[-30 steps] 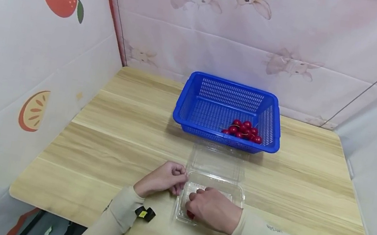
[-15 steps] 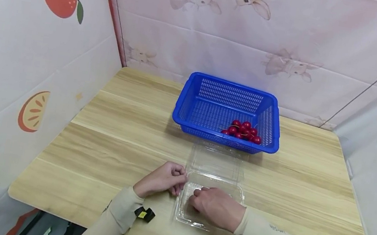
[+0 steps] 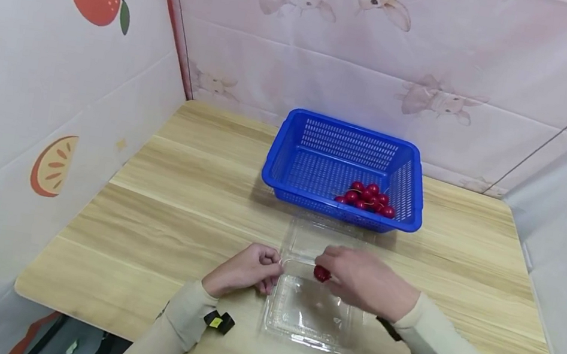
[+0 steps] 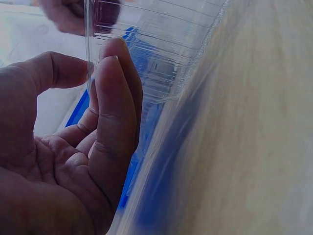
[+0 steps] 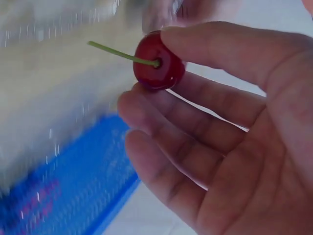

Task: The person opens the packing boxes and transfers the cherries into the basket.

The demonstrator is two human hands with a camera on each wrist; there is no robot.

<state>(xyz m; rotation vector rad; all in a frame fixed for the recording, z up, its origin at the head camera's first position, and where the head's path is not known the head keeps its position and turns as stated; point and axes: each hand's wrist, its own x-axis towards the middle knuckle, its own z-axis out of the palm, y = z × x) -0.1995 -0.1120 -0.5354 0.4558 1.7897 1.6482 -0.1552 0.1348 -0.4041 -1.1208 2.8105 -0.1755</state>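
My right hand pinches a red cherry between thumb and fingertips; its green stem points outward in the right wrist view. The hand is over the back right part of a clear plastic clamshell box, whose inside shows no fruit in the head view. At the box's left side, my left hand pinches the rim between thumb and fingers, as the left wrist view shows close up. The box's lid lies folded back toward the basket, partly covered by the right hand.
Behind the lid stands a blue plastic basket with several cherries in its front right corner. A small black item with a yellow mark is beside the left wrist. Printed cloth walls enclose the wooden table.
My right hand has risen from inside the box and moved back and to the right, a cherry now showing in its fingers. The left hand stays at the box's left rim.
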